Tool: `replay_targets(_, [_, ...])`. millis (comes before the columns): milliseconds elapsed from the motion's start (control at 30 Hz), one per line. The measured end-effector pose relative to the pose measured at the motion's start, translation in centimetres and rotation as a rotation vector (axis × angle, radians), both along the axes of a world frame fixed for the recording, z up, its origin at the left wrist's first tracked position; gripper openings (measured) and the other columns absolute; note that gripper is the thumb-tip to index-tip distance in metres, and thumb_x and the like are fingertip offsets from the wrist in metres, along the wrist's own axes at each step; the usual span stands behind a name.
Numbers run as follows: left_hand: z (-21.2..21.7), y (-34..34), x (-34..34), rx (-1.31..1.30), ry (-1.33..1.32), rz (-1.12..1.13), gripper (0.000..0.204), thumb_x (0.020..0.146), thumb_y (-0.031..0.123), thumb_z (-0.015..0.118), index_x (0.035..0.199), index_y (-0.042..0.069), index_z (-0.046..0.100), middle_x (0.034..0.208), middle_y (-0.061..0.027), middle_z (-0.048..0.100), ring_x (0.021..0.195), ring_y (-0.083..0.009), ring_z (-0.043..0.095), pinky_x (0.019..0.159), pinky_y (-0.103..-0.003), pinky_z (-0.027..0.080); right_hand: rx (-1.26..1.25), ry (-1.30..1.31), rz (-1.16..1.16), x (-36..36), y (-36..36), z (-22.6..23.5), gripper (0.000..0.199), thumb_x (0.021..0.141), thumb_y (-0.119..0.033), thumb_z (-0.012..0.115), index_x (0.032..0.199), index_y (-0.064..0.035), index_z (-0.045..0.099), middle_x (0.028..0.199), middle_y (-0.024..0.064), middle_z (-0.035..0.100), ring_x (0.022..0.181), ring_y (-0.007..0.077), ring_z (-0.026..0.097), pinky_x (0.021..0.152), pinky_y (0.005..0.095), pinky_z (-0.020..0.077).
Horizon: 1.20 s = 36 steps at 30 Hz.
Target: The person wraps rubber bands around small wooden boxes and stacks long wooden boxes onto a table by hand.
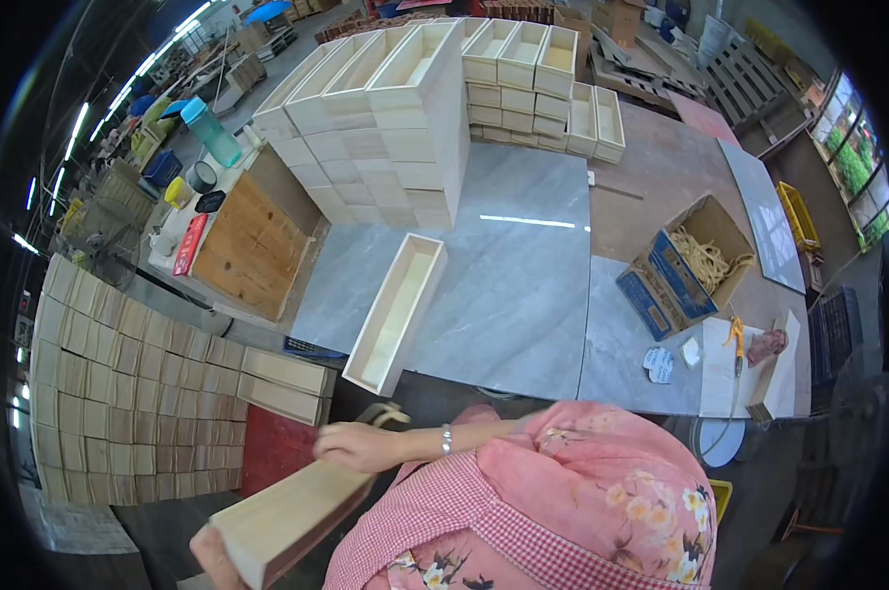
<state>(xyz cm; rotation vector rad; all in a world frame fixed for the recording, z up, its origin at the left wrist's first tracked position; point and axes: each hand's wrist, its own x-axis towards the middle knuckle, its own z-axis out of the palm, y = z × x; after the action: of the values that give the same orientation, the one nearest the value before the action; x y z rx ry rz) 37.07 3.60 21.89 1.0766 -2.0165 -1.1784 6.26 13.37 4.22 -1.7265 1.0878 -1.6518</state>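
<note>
Low at the left, a long narrow wooden box (292, 506) is held tilted between my two hands. My left hand (215, 558), partly cut off by the picture's dark rim, is closed on its near end. Wearing a silver bracelet, my right hand (361, 448) reaches across and is closed over the far end. A pale curved piece (384, 414) shows just beyond that hand; what it is I cannot make out. Another wooden box (395, 315), its hollow side up, lies on the grey marble-look table (503, 295), its near end at the table's front edge.
Stacked open boxes (385, 147) stand at the table's back, with lower stacks (523, 88) beside them. To the left rises a wall of piled boxes (140, 393). A cardboard carton (685, 265) of stringy bands and an orange-handled tool (737, 344) lie at right.
</note>
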Motion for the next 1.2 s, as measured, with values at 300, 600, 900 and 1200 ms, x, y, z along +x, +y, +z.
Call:
replay_targets(300, [0.2, -2.6, -11.1, -0.292, -0.064, -0.404, 0.015, 0.069, 0.009, 0.066, 0.074, -0.004, 0.061, 0.084, -0.0110, 0.063, 0.075, -0.0179, 0.057, 0.069, -0.030, 0.045, 0.127, -0.126, 0.223, 1.3, -0.3, 7.2, 0.032, 0.087, -0.029, 0.075, 0.090, 0.0015, 0.065, 0.075, 0.0113, 0.062, 0.071, 0.0207, 0.059, 0.066, 0.0335, 0.0455])
replay_targets(600, [-0.7, -2.4, -10.3, -0.174, -0.374, -0.462, 0.114, 0.059, 0.034, 0.085, 0.152, 0.005, 0.026, 0.129, -0.0227, 0.046, 0.121, -0.0404, 0.048, 0.105, -0.047, 0.038, -0.151, 0.090, -0.421, 4.2, -0.5, 6.9, 0.023, 0.092, -0.017, 0.065, 0.076, -0.0011, 0.061, 0.069, 0.0161, 0.057, 0.067, 0.0349, 0.061, 0.060, 0.0430, 0.0478])
replay_targets(900, [-1.3, -2.8, -15.3, -0.294, -0.208, -0.863, 0.119, 0.057, 0.030, 0.084, 0.155, 0.008, 0.022, 0.137, -0.0310, 0.041, 0.125, -0.0470, 0.045, 0.107, -0.050, 0.037, 0.531, -0.011, -1.084, -5.5, 1.4, 4.6, 0.033, 0.094, -0.028, 0.055, 0.077, -0.0025, 0.068, 0.072, 0.0233, 0.063, 0.066, 0.0414, 0.061, 0.064, 0.0475, 0.0488])
replay_targets(1200, [-5.7, -7.4, -13.1, 0.226, 0.290, -0.630, 0.077, 0.061, 0.010, 0.081, 0.125, 0.009, 0.038, 0.118, -0.0103, 0.045, 0.114, -0.0221, 0.049, 0.097, -0.038, 0.047, 0.973, 0.479, -1.679, -16.8, 28.4, 0.4, 0.036, 0.091, -0.027, 0.052, 0.083, 0.0031, 0.069, 0.081, 0.0289, 0.065, 0.081, 0.0466, 0.065, 0.073, 0.0533, 0.0485])
